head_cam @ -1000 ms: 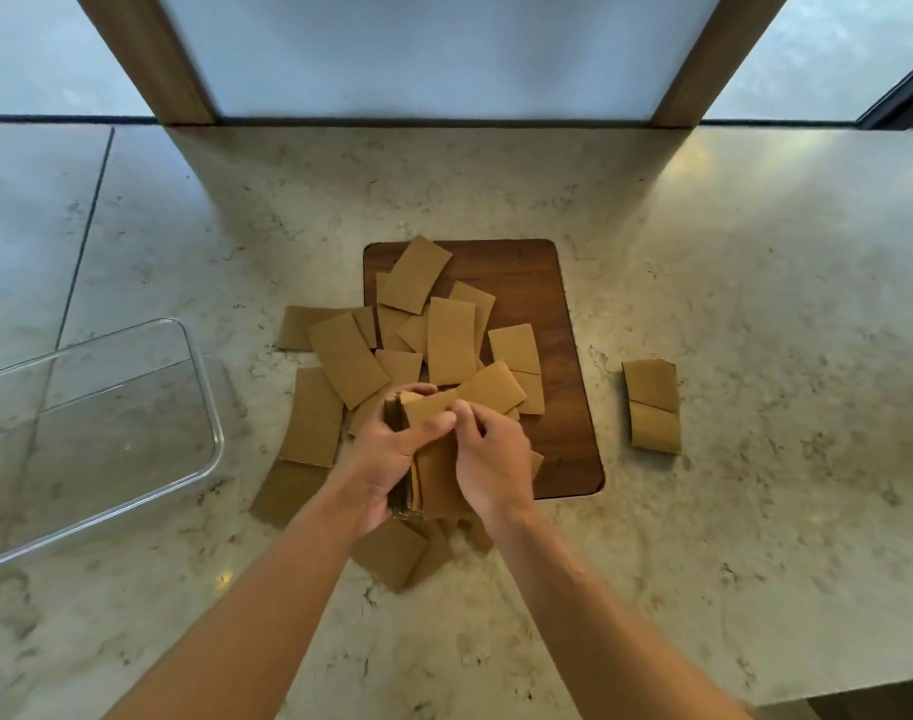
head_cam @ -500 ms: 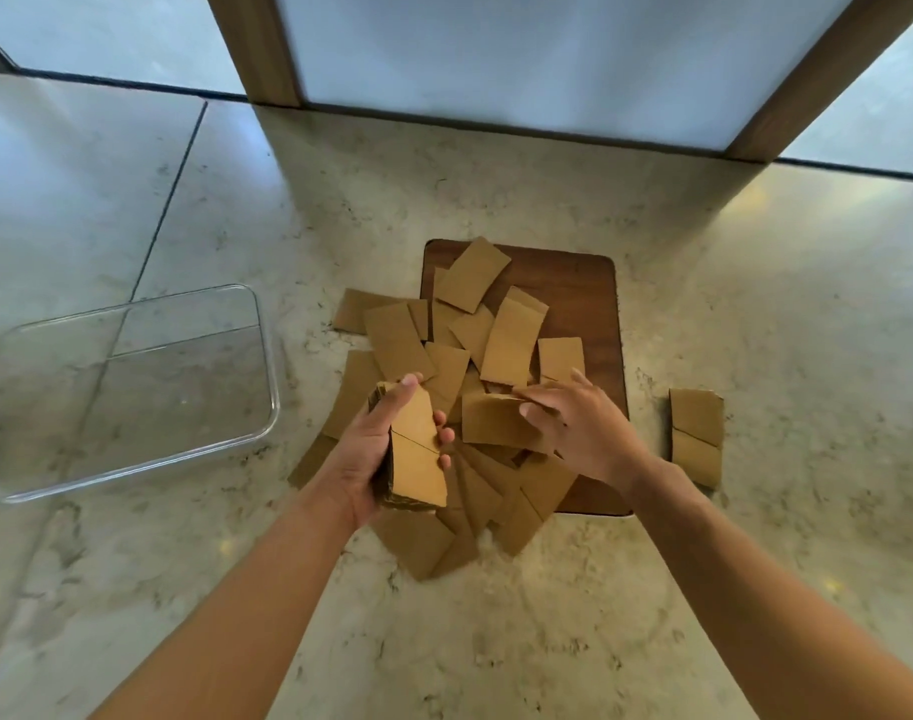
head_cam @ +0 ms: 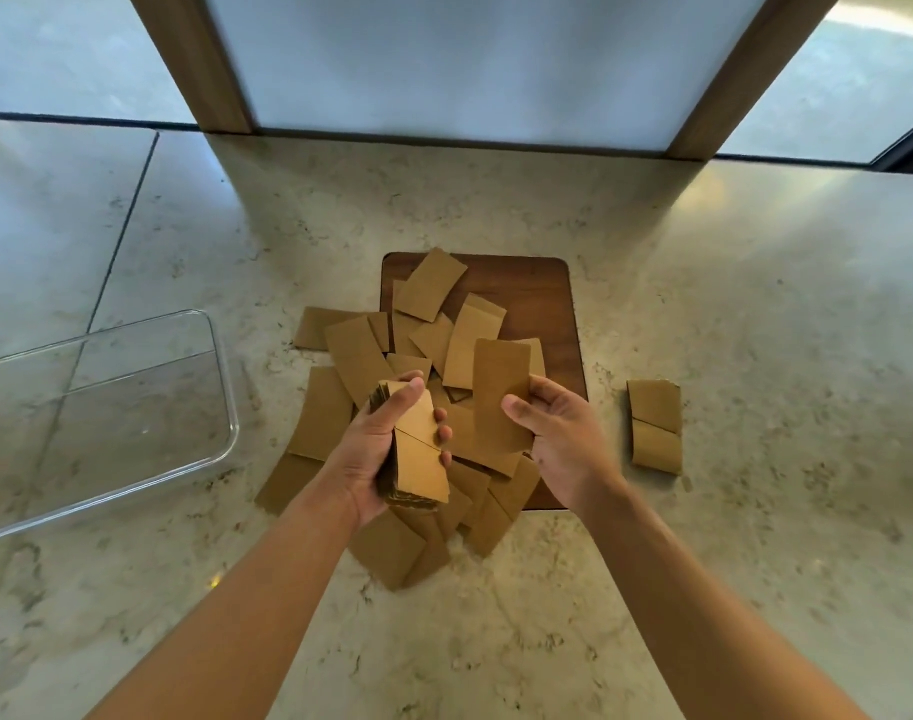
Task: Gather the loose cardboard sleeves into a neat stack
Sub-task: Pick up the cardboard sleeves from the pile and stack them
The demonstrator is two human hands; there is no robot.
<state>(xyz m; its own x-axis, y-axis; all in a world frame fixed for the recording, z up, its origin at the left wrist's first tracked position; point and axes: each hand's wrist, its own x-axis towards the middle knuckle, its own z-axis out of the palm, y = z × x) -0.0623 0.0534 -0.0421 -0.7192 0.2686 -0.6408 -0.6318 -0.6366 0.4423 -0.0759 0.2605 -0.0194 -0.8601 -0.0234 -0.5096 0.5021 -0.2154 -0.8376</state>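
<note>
We hold a stack of cardboard sleeves (head_cam: pixel 415 449) in our left hand (head_cam: pixel 379 449), fingers wrapped around its edges, above the loose sleeves (head_cam: pixel 363 356) scattered over a wooden board (head_cam: pixel 537 298) and the worktop (head_cam: pixel 755 304). Our right hand (head_cam: pixel 563 439) pinches one sleeve (head_cam: pixel 501 392) upright beside it. A clear tray (head_cam: pixel 226 407) sits left.

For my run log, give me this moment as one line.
left hand: holds brown cardboard sleeve stack | right hand: holds single brown cardboard sleeve | loose sleeves: scattered on dark wooden board
</note>
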